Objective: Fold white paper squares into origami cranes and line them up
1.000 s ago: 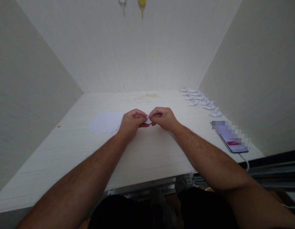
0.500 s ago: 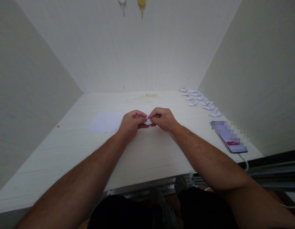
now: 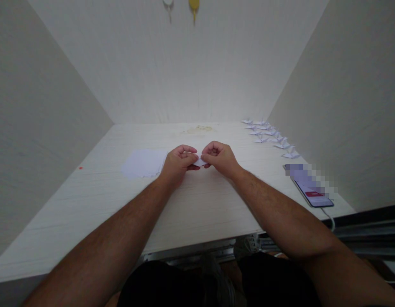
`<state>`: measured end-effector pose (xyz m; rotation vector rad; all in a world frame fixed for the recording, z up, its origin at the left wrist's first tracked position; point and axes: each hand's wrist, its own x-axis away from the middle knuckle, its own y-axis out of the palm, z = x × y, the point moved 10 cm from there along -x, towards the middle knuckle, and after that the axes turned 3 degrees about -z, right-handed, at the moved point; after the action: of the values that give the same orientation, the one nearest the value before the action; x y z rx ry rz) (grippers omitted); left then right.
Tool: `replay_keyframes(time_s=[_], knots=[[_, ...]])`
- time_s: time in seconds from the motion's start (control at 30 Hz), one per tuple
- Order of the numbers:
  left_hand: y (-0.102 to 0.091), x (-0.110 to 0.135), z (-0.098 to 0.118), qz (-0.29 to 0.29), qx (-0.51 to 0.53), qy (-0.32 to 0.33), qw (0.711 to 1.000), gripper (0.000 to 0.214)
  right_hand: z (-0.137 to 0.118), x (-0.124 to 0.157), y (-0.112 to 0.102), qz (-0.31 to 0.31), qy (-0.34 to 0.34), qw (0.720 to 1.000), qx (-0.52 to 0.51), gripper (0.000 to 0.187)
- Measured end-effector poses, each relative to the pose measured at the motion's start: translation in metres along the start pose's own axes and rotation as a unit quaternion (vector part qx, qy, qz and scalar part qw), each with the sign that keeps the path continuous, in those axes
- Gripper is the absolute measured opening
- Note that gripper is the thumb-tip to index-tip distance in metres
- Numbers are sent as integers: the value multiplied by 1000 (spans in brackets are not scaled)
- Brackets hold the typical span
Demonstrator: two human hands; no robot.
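Observation:
A small piece of folded white paper (image 3: 200, 162) is held between my two hands, above the middle of the table. My left hand (image 3: 180, 164) pinches its left side between thumb and fingers. On the right side, the thumb and fingers of my right hand (image 3: 220, 158) are closed on it too. Fingers cover much of the paper, so its full shape is hidden. Just left of my left hand lies a stack of white paper sheets (image 3: 142, 163).
Several folded paper cranes (image 3: 261, 139) stand in rows at the table's back right. Nearer me on the right lies a phone (image 3: 312, 192) with a white cable (image 3: 330, 219). Walls border the white table (image 3: 191, 213) at the back and sides. Two hooks (image 3: 194, 5) hang on the back wall.
My right hand's fingers have shifted slightly on the folded paper, the index finger lifting and curling. Both hands still hold it. The whole view has shifted a little.

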<state>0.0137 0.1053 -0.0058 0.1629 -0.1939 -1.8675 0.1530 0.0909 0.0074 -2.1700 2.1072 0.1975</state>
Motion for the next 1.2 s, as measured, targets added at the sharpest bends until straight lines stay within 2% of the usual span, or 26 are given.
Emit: replay_keyframes(time_s=[0.2, 0.4, 0.77, 1.0, 1.2], knots=[[-4, -3, 4, 7, -68, 41, 997, 23, 15, 0, 1, -13, 72, 997, 25, 12], [-8, -4, 2, 20, -85, 42, 995, 20, 17, -2, -3, -11, 62, 995, 71, 7], [-7, -3, 1, 19, -62, 26, 998, 21, 15, -1, 0, -22, 65, 996, 63, 7], [-9, -3, -5, 31, -58, -6, 998, 21, 13, -1, 0, -25, 50, 995, 83, 5], [-9, -3, -5, 28, -62, -5, 998, 20, 14, -2, 1, -29, 48, 993, 105, 3]])
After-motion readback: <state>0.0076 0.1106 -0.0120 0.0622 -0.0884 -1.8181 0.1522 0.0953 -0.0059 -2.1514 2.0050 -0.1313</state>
